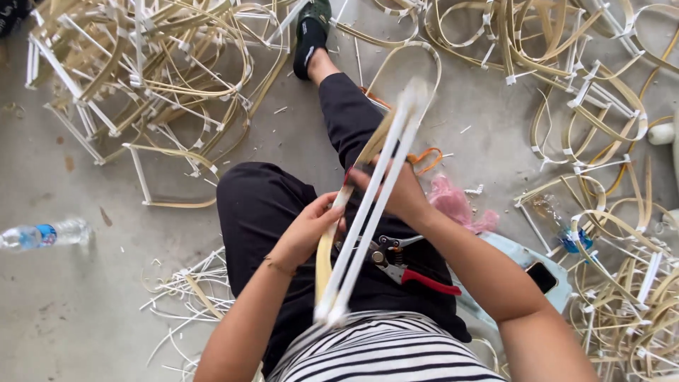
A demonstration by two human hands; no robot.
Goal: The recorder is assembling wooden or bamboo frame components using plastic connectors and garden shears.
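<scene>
I sit on a concrete floor with one leg stretched out, in black trousers and a striped top. Both hands hold a frame of white rods and bent cane strip (373, 198) that runs from my lap up over my knee. My left hand (311, 225) pinches the cane strip on the frame's left side. My right hand (396, 194) grips the frame from the right, behind the rods. A pair of red-handled pruning shears (407, 270) lies on my lap under the frame.
Piles of finished cane-and-rod frames (155, 78) cover the floor at the upper left, top and right side (615, 247). A plastic water bottle (42, 235) lies at the left. Cut scraps (187, 293) lie by my left hip. A pink bag (453, 201) and a phone (542, 277) sit at my right.
</scene>
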